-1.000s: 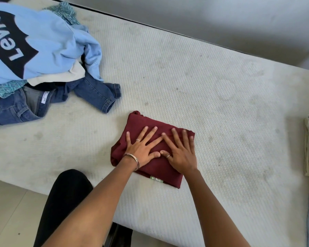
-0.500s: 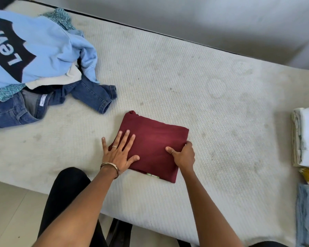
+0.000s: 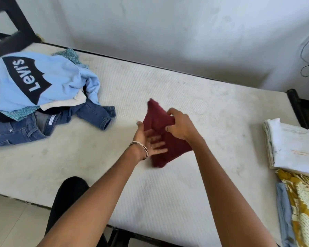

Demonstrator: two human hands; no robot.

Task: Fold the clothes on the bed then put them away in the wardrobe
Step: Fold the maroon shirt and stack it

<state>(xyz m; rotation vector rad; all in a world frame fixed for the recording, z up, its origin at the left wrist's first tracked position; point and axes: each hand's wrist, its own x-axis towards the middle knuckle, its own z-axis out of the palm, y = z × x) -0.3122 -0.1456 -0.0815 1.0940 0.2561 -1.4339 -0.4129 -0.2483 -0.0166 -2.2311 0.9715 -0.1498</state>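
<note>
- Folded maroon garment (image 3: 165,138) was lifted off the mattress (image 3: 168,90), held between both hands near the middle of the bed, tilted, one corner pointing up and away.
- Right hand (image 3: 179,125) gripped the garment's upper right edge from above, fingers curled over the cloth, thumb side toward the camera.
- Left hand (image 3: 148,139) lay palm up under the garment's left side, fingers spread and fairly straight, supporting the cloth; a bangle (image 3: 141,148) sat on that wrist.
- Garment sat mostly right of the left palm and below the right hand; blurred, so exact fold edges unclear.
- Unfolded pile at the left of the mattress: light blue sweatshirt (image 3: 34,81) on top, blue jeans (image 3: 43,125) under it.
- Folded stack at the right edge: white top (image 3: 292,147), with a yellow patterned cloth (image 3: 303,202) nearer the camera.
</note>
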